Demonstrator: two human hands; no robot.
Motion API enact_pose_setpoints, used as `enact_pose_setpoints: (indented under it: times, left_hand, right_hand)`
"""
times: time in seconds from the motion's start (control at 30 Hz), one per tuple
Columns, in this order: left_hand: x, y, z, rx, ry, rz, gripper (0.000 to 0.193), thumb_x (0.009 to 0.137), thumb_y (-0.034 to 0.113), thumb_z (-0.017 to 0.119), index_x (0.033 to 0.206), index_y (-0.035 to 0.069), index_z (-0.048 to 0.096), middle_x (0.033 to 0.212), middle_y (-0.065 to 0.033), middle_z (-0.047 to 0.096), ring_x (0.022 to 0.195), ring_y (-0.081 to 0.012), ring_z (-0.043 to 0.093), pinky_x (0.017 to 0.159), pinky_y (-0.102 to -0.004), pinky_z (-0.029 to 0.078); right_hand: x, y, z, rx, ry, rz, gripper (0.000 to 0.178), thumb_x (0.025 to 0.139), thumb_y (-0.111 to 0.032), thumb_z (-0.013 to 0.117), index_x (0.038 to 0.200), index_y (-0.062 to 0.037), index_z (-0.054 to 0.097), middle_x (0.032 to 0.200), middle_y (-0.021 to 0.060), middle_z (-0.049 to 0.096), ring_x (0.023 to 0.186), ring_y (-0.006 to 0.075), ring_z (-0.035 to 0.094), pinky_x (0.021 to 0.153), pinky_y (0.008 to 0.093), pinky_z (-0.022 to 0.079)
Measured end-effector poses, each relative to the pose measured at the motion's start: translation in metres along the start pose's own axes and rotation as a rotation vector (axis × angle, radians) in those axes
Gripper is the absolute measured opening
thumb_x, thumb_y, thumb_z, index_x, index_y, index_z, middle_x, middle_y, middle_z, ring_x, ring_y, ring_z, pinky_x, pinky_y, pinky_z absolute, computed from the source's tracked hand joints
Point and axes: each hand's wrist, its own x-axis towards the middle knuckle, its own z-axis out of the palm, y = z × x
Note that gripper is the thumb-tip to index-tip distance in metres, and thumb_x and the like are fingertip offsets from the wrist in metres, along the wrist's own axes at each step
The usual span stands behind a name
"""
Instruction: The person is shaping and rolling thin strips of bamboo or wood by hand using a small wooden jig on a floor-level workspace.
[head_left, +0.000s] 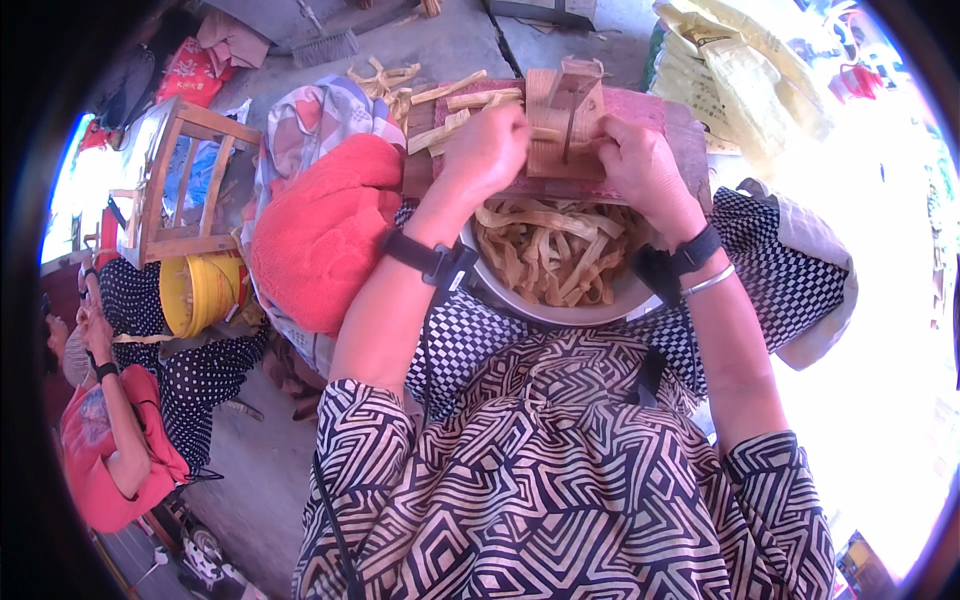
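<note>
My left hand is closed, its fingers at the left side of an upright wooden block with a thin dark blade standing on it. A short pale strip runs from those fingers towards the blade. On the blade's other side my right hand is pinched; what lies between its fingertips is hidden. The block stands on a board covered with pink cloth. Below it, a pale basin in my lap holds many curled, peeled tan strips.
More pale sticks lie on the board's left end. A red cloth bundle is beside my left arm. At the left, another person works by a yellow bucket and a wooden chair. A yellow sack lies far right.
</note>
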Motion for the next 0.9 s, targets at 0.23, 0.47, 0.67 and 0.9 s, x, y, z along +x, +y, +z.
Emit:
enact_pose_setpoints:
  times: [0.23,0.47,0.67,0.9]
  left_hand:
    - [-0.033,0.033,-0.01,-0.222,-0.205,-0.028,0.017,0.088,0.016,0.057,0.088,-0.001,0.062,0.071,0.0006,0.057,0.065,-0.0073,0.049,0.061,-0.026,0.043]
    - [-0.038,0.077,-0.022,-0.649,-0.446,-0.118,0.024,0.094,0.022,0.054,0.089,0.0,0.063,0.063,0.007,0.045,0.056,-0.0017,0.039,0.052,-0.0191,0.035]
    - [-0.049,0.075,-0.019,-0.946,-0.355,0.127,0.029,0.095,0.027,0.051,0.099,0.0,0.062,0.067,0.0049,0.051,0.061,-0.0017,0.045,0.052,-0.0167,0.035]
    - [-0.109,0.162,-0.06,-1.212,-0.404,0.456,0.03,0.089,0.006,0.055,0.118,-0.001,0.05,0.102,-0.0087,0.054,0.09,-0.0118,0.054,0.077,-0.0258,0.045]
  right_hand:
    - [-0.032,-0.033,-0.016,0.442,-0.08,-0.092,0.02,0.088,-0.012,0.06,0.105,-0.0029,0.065,0.091,0.0114,0.065,0.074,0.0175,0.062,0.071,0.0286,0.051]
    - [-0.028,-0.037,-0.031,0.105,0.0,-0.061,0.023,0.088,-0.021,0.06,0.085,-0.0003,0.067,0.06,0.0073,0.06,0.052,0.0177,0.056,0.051,0.031,0.045]
    - [-0.057,-0.075,-0.04,1.163,-0.614,0.191,0.025,0.094,-0.018,0.052,0.093,0.001,0.068,0.06,0.0012,0.056,0.047,0.0083,0.047,0.048,0.0235,0.041]
    - [-0.09,-0.09,-0.065,0.807,0.408,-0.545,0.037,0.091,-0.018,0.049,0.114,0.0117,0.053,0.096,0.0198,0.064,0.086,0.0226,0.061,0.077,0.0307,0.05]
